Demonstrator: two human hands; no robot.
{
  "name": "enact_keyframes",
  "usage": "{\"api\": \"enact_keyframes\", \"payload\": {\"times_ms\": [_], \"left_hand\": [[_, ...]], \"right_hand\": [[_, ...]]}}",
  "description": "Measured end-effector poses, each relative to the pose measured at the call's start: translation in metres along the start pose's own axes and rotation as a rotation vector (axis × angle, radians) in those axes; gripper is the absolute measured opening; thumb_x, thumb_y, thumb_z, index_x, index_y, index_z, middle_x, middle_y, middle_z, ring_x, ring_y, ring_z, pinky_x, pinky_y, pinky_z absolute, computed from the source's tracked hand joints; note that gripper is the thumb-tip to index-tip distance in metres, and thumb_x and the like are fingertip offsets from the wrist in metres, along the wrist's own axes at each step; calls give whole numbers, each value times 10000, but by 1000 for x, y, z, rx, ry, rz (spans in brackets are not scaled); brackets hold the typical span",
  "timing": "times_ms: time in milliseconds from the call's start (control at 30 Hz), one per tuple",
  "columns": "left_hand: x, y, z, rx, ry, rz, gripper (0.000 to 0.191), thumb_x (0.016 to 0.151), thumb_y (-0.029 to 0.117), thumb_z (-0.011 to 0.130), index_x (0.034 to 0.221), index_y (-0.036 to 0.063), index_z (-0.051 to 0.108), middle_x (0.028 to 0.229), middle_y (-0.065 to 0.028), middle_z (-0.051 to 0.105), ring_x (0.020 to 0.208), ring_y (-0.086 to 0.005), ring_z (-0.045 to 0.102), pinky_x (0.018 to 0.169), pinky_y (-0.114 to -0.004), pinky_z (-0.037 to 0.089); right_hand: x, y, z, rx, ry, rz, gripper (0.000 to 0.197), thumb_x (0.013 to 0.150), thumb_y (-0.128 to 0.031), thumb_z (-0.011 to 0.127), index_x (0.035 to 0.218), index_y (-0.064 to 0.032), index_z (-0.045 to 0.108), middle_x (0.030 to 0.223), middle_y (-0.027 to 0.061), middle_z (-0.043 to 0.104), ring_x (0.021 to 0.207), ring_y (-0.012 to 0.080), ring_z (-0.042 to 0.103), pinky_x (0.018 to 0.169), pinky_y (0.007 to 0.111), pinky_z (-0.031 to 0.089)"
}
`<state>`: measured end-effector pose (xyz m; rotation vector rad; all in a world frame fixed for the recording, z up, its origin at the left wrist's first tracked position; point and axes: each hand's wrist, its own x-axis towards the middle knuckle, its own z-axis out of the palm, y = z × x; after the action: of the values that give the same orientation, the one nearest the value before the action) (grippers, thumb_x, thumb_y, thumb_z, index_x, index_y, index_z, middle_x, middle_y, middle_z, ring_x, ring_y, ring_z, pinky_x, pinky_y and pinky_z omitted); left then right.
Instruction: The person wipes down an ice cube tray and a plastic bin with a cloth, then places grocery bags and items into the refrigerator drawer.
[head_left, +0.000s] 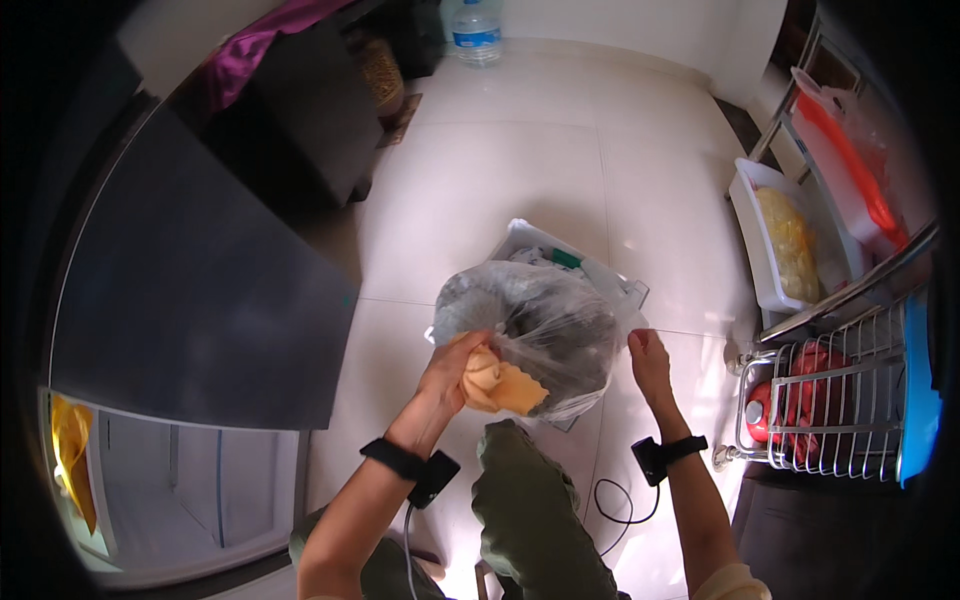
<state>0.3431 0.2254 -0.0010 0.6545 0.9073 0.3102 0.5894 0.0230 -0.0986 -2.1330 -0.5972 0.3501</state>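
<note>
A crumpled orange-yellow cloth (517, 388) is bunched in my left hand (459, 365), which presses against the near left side of a clear plastic bag (540, 322). Dark contents, not clear enough to name, show through the bag's wrinkled film. At the bag's right side, my right hand (649, 364) pinches its edge between thumb and fingers. Under and behind the bag is a white plastic bin (517, 234), mostly covered by it. Inside the bin's far end I see a green item (565, 259) and some white printed packaging (529, 256).
To the left stands a dark-fronted refrigerator (202, 285) with an open white compartment (247, 480). On the right, a metal rack (840, 289) holds white trays and a wire basket (840, 420) of red items. A water bottle (477, 37) stands by the far wall. A black cable (626, 517) hangs from my right wrist.
</note>
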Motion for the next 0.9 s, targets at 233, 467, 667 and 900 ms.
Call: {"api": "enact_keyframes", "payload": {"times_ms": [233,467,667,900], "left_hand": [[-15,-15,45,-530,58,-225,180,844,221,668,922,85,579,831,-83,630,836,-290,650,812,-491,530],[26,-20,19,-438,-77,-269,222,846,284,658,852,70,598,713,-54,591,599,-202,587,575,-365,528],[-6,-6,48,-29,104,-1,239,881,280,565,981,63,569,744,-69,582,459,-214,545,405,-333,466],[-73,7,48,82,223,223,246,890,232,525,975,3,550,700,-82,553,441,-201,540,373,-331,473]], "right_hand": [[-16,23,-3,296,-211,288,472,933,-436,479,1105,-6,566,964,112,647,791,177,624,683,294,497],[-42,-2,-4,553,-579,534,780,902,-683,280,1173,20,485,865,161,658,717,248,669,631,319,531],[-64,-2,6,199,-487,351,649,945,-583,297,1126,-10,543,796,127,651,732,232,661,668,338,501],[-84,-50,7,286,-721,98,509,946,-459,444,1188,-13,484,809,128,651,781,213,643,705,327,482]]}}
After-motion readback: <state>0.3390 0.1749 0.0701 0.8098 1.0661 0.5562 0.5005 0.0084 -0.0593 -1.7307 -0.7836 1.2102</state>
